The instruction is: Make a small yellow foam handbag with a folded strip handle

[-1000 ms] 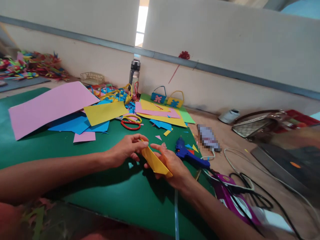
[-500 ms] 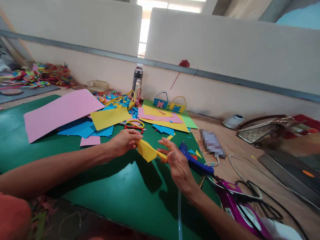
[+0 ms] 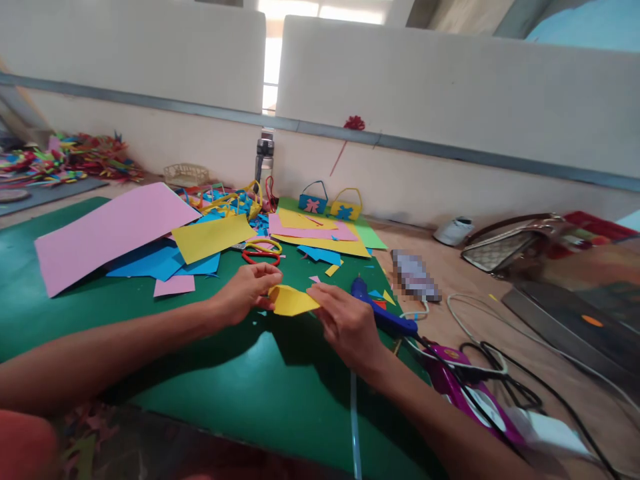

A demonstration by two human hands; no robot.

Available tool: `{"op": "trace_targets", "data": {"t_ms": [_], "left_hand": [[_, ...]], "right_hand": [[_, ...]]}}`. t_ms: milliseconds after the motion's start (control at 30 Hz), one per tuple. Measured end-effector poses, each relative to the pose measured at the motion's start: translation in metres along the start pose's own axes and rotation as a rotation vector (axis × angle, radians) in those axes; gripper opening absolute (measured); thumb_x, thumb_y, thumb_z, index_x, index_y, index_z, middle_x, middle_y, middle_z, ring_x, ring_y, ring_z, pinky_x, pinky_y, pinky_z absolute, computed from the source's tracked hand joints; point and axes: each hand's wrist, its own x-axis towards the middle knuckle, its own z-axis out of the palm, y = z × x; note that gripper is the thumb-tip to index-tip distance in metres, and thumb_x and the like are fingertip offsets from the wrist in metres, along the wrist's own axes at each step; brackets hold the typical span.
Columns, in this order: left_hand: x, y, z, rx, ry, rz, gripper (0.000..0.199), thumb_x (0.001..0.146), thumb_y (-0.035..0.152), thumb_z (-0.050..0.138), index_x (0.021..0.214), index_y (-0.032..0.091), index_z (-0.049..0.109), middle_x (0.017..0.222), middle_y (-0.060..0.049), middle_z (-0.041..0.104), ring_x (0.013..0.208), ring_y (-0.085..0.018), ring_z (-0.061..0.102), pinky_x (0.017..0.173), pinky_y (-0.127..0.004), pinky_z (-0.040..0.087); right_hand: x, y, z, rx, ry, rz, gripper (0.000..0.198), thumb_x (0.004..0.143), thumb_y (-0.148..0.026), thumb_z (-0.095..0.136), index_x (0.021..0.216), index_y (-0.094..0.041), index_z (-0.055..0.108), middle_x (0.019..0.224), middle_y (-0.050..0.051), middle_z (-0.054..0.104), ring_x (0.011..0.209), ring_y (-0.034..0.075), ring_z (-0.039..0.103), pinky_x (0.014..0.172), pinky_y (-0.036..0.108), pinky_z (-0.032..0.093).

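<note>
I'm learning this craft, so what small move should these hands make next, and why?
Perhaps the right hand should press its end of the yellow piece into a crisper fold while the left hand steadies the other end: both hands grip it, yet it looks bent and partly open rather than flat. The blue glue gun lies untouched nearby.

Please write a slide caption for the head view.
Left hand and right hand hold a folded yellow piece over the green tabletop, blue glue gun nearby.
</note>
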Motion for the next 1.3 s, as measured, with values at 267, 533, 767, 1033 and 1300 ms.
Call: {"op": "trace_targets", "data": {"t_ms": [267,533,767,1033,1300], "left_hand": [[0.0,0.001,-0.004,0.472,0.128,0.489,0.017,0.083,0.033,0.053,0.086,0.017,0.051,0.084,-0.001,0.054,0.074,-0.013,0.058,0.05,-0.019,0.042],[-0.006,-0.013,-0.003,0.743,0.011,0.77,0.014,0.076,0.019,0.062,0.09,0.018,0.064,0.118,-0.011,0.051,0.119,-0.022,0.045,0.102,-0.038,0.036],[-0.008,-0.011,-0.001,0.686,-0.074,0.59,0.018,0.07,0.015,0.064,0.086,0.017,0.058,0.095,-0.004,0.059,0.096,-0.018,0.055,0.086,-0.032,0.044],[-0.006,-0.014,-0.002,0.659,-0.104,0.531,0.009,0.069,0.016,0.064,0.072,0.017,0.056,0.084,-0.002,0.058,0.084,-0.016,0.055,0.075,-0.026,0.043],[-0.01,-0.014,0.0,0.8,-0.087,0.627,0.009,0.072,0.013,0.06,0.067,0.018,0.054,0.076,-0.001,0.057,0.074,-0.014,0.054,0.069,-0.025,0.044]], "right_hand": [[0.007,0.008,0.001,0.186,0.085,0.299,0.046,0.087,-0.05,0.039,0.054,-0.019,0.046,0.049,-0.003,0.042,0.048,0.011,0.039,0.045,0.024,0.03],[0.006,0.004,0.003,0.316,0.066,0.359,0.047,0.085,-0.055,0.037,0.059,-0.018,0.05,0.054,0.001,0.049,0.051,0.012,0.044,0.044,0.023,0.034],[0.001,-0.005,0.003,0.252,0.083,0.296,0.039,0.087,-0.045,0.039,0.056,-0.021,0.039,0.056,-0.002,0.04,0.054,0.011,0.037,0.047,0.023,0.03],[0.001,-0.006,0.003,0.184,0.118,0.231,0.033,0.088,-0.036,0.039,0.059,-0.021,0.042,0.061,-0.002,0.044,0.058,0.012,0.04,0.056,0.025,0.033],[-0.001,-0.01,0.004,0.181,0.162,0.209,0.032,0.089,-0.035,0.038,0.065,-0.021,0.054,0.068,0.001,0.056,0.065,0.015,0.05,0.06,0.026,0.039]]}}
